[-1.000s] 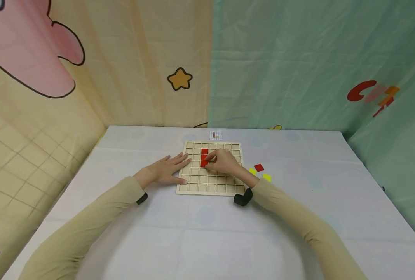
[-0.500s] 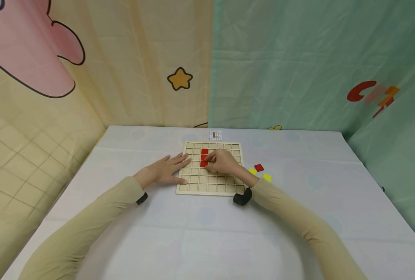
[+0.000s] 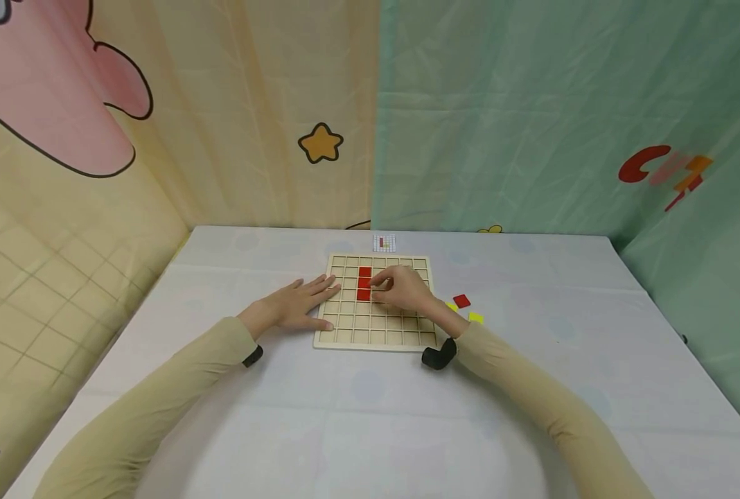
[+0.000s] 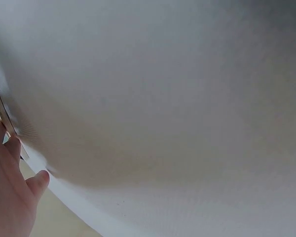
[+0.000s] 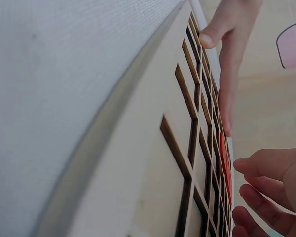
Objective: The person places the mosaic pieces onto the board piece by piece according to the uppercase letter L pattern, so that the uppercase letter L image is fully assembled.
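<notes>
A wooden grid board [image 3: 345,338] lies on the table, with red square tiles [image 3: 364,283] in a column in its upper left part. My left hand [image 3: 292,305] rests with spread, straight fingers on the board's left edge. Just right of the red column, my right hand [image 3: 405,288] hovers over the board, its fingers loosely bent. In the right wrist view, the right hand's thumb and fingers [image 5: 271,163] are apart with nothing seen between them, and the red tiles [image 5: 225,160] lie in the grid beyond. The left wrist view shows part of my left hand [image 4: 12,192] at the board's edge.
Right of the board lie a loose red tile [image 3: 461,301] and two yellow tiles [image 3: 476,318], one partly behind my right wrist. A small printed grid card [image 3: 384,242] lies behind the board. Curtains [image 3: 501,125] stand behind the white-covered table [image 3: 370,430].
My right hand has drawn slightly to the right, away from the red tiles its fingertips were touching. The left hand stays on the board's edge. The head view has shifted very slightly.
</notes>
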`<state>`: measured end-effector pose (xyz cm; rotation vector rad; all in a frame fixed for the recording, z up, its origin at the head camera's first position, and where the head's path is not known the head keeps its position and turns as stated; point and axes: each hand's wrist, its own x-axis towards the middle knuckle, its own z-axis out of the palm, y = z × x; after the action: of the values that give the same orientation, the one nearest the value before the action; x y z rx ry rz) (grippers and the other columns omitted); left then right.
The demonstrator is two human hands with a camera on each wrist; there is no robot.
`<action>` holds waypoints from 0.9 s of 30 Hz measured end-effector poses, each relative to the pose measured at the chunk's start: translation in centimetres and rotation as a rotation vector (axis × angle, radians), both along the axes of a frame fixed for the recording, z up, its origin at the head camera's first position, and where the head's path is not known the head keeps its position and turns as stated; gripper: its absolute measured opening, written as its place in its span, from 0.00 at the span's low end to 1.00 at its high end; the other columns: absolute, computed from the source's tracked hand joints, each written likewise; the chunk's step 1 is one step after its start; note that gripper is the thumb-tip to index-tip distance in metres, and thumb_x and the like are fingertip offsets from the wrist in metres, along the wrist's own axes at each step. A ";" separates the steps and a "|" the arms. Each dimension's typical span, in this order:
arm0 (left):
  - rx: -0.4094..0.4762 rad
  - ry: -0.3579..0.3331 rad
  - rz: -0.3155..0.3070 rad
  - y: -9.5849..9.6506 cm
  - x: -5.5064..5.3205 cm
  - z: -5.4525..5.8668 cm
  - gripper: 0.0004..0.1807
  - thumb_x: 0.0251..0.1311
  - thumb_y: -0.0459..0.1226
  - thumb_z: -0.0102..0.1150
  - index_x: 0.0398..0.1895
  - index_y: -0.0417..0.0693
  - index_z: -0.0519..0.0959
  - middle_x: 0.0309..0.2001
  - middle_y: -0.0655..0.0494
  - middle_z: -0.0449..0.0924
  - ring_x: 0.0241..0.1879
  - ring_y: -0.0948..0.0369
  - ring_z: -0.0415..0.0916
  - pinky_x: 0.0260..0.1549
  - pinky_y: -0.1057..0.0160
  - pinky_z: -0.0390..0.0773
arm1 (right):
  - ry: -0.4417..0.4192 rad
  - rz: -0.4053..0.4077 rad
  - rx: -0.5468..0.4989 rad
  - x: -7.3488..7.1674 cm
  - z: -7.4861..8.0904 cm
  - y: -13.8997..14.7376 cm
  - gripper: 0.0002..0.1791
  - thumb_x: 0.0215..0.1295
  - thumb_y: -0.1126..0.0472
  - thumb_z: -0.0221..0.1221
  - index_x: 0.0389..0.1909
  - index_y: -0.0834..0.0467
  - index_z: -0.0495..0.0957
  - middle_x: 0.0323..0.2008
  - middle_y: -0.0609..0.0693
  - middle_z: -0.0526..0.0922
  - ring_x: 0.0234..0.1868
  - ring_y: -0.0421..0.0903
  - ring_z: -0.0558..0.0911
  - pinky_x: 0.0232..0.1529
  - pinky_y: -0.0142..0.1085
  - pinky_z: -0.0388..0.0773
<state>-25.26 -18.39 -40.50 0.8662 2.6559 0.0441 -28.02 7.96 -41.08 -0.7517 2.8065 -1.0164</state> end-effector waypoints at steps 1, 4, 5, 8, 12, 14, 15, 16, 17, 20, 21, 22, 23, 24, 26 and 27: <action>0.001 0.000 0.002 0.0 0.0 0.0 0.49 0.60 0.68 0.44 0.78 0.57 0.41 0.79 0.54 0.33 0.78 0.53 0.33 0.72 0.39 0.42 | 0.005 -0.002 -0.006 0.0 0.0 0.2 0.12 0.56 0.59 0.67 0.41 0.56 0.86 0.39 0.50 0.87 0.29 0.40 0.79 0.28 0.29 0.73; 0.009 -0.001 0.006 0.1 0.1 0.0 0.49 0.60 0.68 0.45 0.78 0.57 0.42 0.79 0.53 0.33 0.78 0.53 0.33 0.72 0.39 0.42 | 0.019 -0.014 -0.029 0.2 0.2 0.9 0.12 0.56 0.59 0.66 0.42 0.57 0.86 0.40 0.51 0.87 0.30 0.41 0.78 0.29 0.30 0.73; 0.009 0.000 0.005 0.1 0.1 0.0 0.49 0.60 0.67 0.45 0.78 0.57 0.42 0.79 0.53 0.34 0.78 0.53 0.33 0.72 0.40 0.42 | 0.024 -0.017 -0.036 0.2 0.2 1.1 0.12 0.56 0.59 0.66 0.42 0.57 0.86 0.40 0.51 0.87 0.31 0.42 0.78 0.29 0.30 0.73; 0.008 0.003 0.006 0.1 0.3 0.2 0.49 0.60 0.67 0.45 0.78 0.57 0.42 0.79 0.53 0.34 0.78 0.53 0.33 0.72 0.40 0.42 | 0.026 -0.029 -0.053 0.4 0.2 1.9 0.12 0.57 0.59 0.65 0.42 0.57 0.86 0.42 0.51 0.87 0.33 0.43 0.79 0.30 0.30 0.73; 0.014 0.005 0.002 0.1 0.5 0.3 0.49 0.61 0.66 0.46 0.78 0.55 0.42 0.78 0.51 0.35 0.77 0.51 0.34 0.72 0.39 0.42 | 0.043 -0.031 -0.042 0.6 0.2 3.0 0.12 0.57 0.60 0.64 0.42 0.58 0.86 0.43 0.51 0.87 0.35 0.45 0.80 0.33 0.32 0.76; 0.008 0.004 0.003 0.1 0.5 0.3 0.49 0.61 0.67 0.46 0.78 0.55 0.42 0.78 0.52 0.35 0.77 0.52 0.34 0.72 0.39 0.42 | 0.052 -0.033 -0.029 0.8 0.2 3.6 0.12 0.57 0.60 0.65 0.42 0.58 0.86 0.43 0.52 0.87 0.37 0.46 0.81 0.36 0.34 0.78; 0.007 0.003 0.002 0.1 0.5 0.3 0.50 0.61 0.67 0.46 0.78 0.55 0.42 0.78 0.51 0.35 0.77 0.52 0.34 0.72 0.39 0.42 | 0.055 -0.032 -0.027 0.9 0.3 3.9 0.12 0.57 0.60 0.65 0.42 0.59 0.86 0.44 0.52 0.87 0.38 0.46 0.82 0.37 0.36 0.78; 0.009 0.002 0.002 0.1 0.5 0.3 0.49 0.61 0.66 0.46 0.78 0.55 0.42 0.78 0.51 0.35 0.77 0.52 0.34 0.72 0.39 0.42 | 0.057 -0.035 -0.025 1.0 0.4 4.3 0.13 0.57 0.60 0.65 0.43 0.59 0.86 0.44 0.52 0.87 0.40 0.47 0.82 0.39 0.37 0.79; 0.006 0.000 0.004 0.1 0.5 0.3 0.49 0.61 0.67 0.46 0.78 0.56 0.42 0.79 0.52 0.34 0.78 0.52 0.34 0.72 0.39 0.42 | 0.058 -0.041 -0.019 1.0 0.4 4.6 0.13 0.57 0.59 0.65 0.43 0.58 0.86 0.44 0.52 0.87 0.40 0.48 0.82 0.40 0.39 0.79; 0.002 -0.002 0.007 0.1 0.4 0.4 0.49 0.60 0.67 0.46 0.78 0.56 0.42 0.79 0.53 0.34 0.78 0.53 0.34 0.72 0.40 0.42 | 0.061 -0.049 -0.010 1.2 0.6 5.7 0.13 0.58 0.59 0.65 0.43 0.58 0.85 0.44 0.53 0.86 0.42 0.49 0.82 0.42 0.42 0.79; 0.007 -0.001 0.007 0.1 0.4 0.4 0.49 0.60 0.67 0.46 0.78 0.55 0.42 0.79 0.52 0.35 0.78 0.52 0.34 0.72 0.39 0.42 | 0.065 -0.049 -0.007 1.3 0.7 6.0 0.13 0.58 0.59 0.65 0.43 0.58 0.85 0.44 0.53 0.86 0.42 0.49 0.81 0.42 0.42 0.79; 0.007 -0.001 0.006 0.1 0.4 0.3 0.49 0.61 0.67 0.46 0.78 0.55 0.42 0.79 0.52 0.35 0.78 0.52 0.34 0.72 0.39 0.43 | 0.066 -0.050 -0.002 1.3 0.7 6.4 0.13 0.58 0.59 0.65 0.44 0.58 0.85 0.44 0.53 0.86 0.42 0.49 0.81 0.43 0.43 0.78; 0.005 0.001 0.007 0.1 0.4 0.3 0.49 0.61 0.67 0.46 0.78 0.56 0.42 0.79 0.52 0.35 0.78 0.52 0.34 0.72 0.39 0.43 | 0.067 -0.049 0.002 1.4 0.8 6.8 0.13 0.58 0.59 0.65 0.44 0.58 0.85 0.44 0.53 0.86 0.43 0.50 0.81 0.43 0.43 0.78; 0.004 0.002 0.007 0.1 0.4 0.2 0.50 0.60 0.67 0.46 0.78 0.56 0.42 0.79 0.52 0.35 0.78 0.52 0.34 0.72 0.39 0.43 | 0.069 -0.047 0.003 1.5 0.8 7.2 0.13 0.59 0.59 0.65 0.44 0.59 0.85 0.44 0.53 0.86 0.43 0.50 0.81 0.43 0.44 0.78; 0.005 0.006 0.007 0.1 0.4 0.1 0.50 0.60 0.67 0.46 0.78 0.56 0.42 0.79 0.53 0.34 0.78 0.53 0.34 0.72 0.39 0.43 | 0.076 -0.049 0.008 1.7 0.9 8.0 0.13 0.59 0.59 0.65 0.44 0.59 0.85 0.45 0.53 0.86 0.44 0.51 0.81 0.44 0.45 0.78; 0.009 0.008 0.007 0.1 0.4 0.1 0.50 0.60 0.67 0.46 0.78 0.56 0.42 0.79 0.52 0.35 0.78 0.52 0.34 0.72 0.39 0.43 | 0.078 -0.052 0.011 1.8 0.9 8.4 0.14 0.59 0.59 0.65 0.45 0.59 0.85 0.45 0.53 0.86 0.44 0.51 0.81 0.44 0.46 0.78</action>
<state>-24.90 -18.27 -40.41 0.8614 2.6683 0.0547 -26.24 16.37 -40.14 -0.7364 2.9102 -1.0002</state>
